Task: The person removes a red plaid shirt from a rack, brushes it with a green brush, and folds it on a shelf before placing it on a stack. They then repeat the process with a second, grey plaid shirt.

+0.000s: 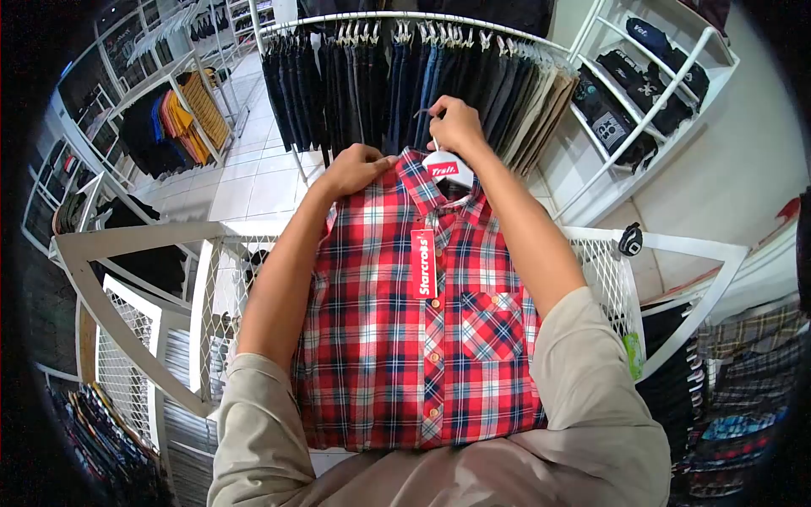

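Observation:
A red, navy and white plaid shirt [363, 338] hangs buttoned in front of me, its collar towards the far side. A white hanger [456, 173] with a red label shows inside the collar. My right hand [456, 125] is closed around the hanger's hook above the collar. On the shirt's left shoulder lies my left hand [359, 169], its fingers curled over the fabric and the thumb pointing to the collar. A red paper tag [422, 264] dangles over the button placket. The hanger's arms are hidden inside the shirt.
A white mesh-panelled rack frame [135, 241] stands around the shirt on both sides. Beyond it, trousers [355, 93] hang from a white rail [414, 15]. Caps and bags fill a white shelf [701, 51] at the right. Folded and hanging clothes [182, 118] are at the left.

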The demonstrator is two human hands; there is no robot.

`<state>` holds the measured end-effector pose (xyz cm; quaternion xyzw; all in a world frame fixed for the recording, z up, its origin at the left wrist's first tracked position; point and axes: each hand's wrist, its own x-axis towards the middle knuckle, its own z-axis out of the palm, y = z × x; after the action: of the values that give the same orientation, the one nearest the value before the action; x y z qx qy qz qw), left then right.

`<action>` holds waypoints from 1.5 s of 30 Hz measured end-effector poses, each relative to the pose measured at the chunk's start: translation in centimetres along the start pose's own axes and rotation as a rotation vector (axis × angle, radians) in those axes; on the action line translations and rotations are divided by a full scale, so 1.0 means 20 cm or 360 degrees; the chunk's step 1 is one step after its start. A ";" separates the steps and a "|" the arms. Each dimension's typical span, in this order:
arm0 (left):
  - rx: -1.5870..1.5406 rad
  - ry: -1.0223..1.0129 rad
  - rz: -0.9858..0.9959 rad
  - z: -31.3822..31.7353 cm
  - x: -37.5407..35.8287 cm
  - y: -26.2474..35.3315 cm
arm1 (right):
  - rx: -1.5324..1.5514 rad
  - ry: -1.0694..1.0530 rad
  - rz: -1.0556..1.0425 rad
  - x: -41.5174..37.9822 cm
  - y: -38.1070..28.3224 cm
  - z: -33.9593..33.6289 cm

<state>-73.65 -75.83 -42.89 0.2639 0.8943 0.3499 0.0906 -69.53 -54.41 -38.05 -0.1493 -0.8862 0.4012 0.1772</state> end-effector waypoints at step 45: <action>0.0487 0.0157 0.0152 0.50 -1.60 0.47 | -0.0325 0.0220 -0.0041 -0.90 0.77 -0.62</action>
<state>-39.37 -81.36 -44.65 0.2994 0.9269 0.2259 -0.0114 -46.28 -43.79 -45.76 -0.1825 -0.9100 0.2952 0.2267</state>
